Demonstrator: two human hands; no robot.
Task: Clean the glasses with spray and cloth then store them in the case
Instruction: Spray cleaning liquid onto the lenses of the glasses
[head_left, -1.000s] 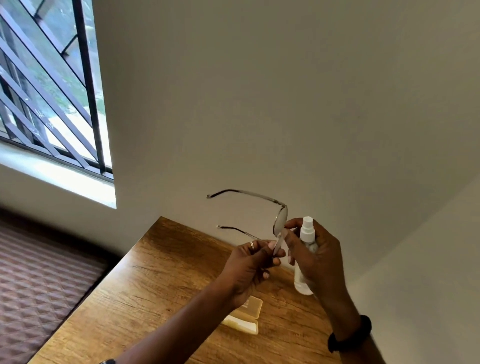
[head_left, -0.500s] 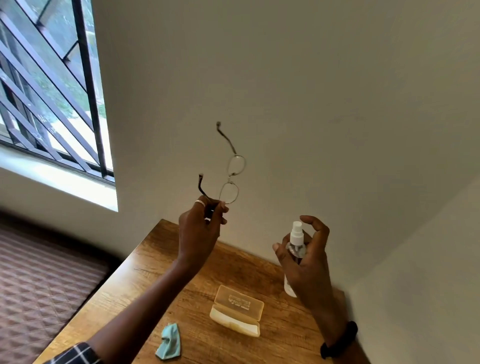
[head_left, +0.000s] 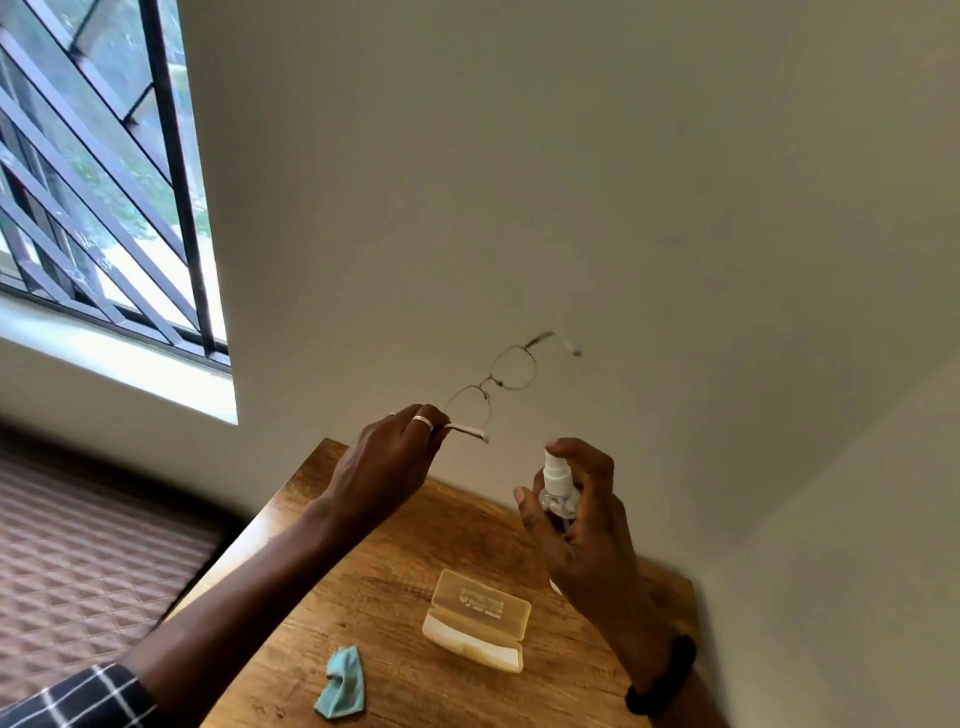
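My left hand (head_left: 387, 457) pinches one temple arm of the thin wire-framed glasses (head_left: 501, 382), which stick out up and to the right in front of the wall, both lenses facing me. My right hand (head_left: 582, 519) grips a small clear spray bottle (head_left: 557, 486) with a white nozzle, forefinger resting on top, just below and right of the glasses. An open cream glasses case (head_left: 475, 618) lies on the wooden table (head_left: 363, 597) beneath my hands. A crumpled teal cloth (head_left: 341, 680) lies at the table's front, left of the case.
A plain wall stands close behind the table and meets another wall on the right. A barred window (head_left: 93, 197) is at the upper left, and a patterned brown surface (head_left: 78, 571) lies left of the table.
My left hand has swung the glasses from upright down and to the right, so the frame now lies nearly flat above the bottle. My right forefinger has come down onto the nozzle.
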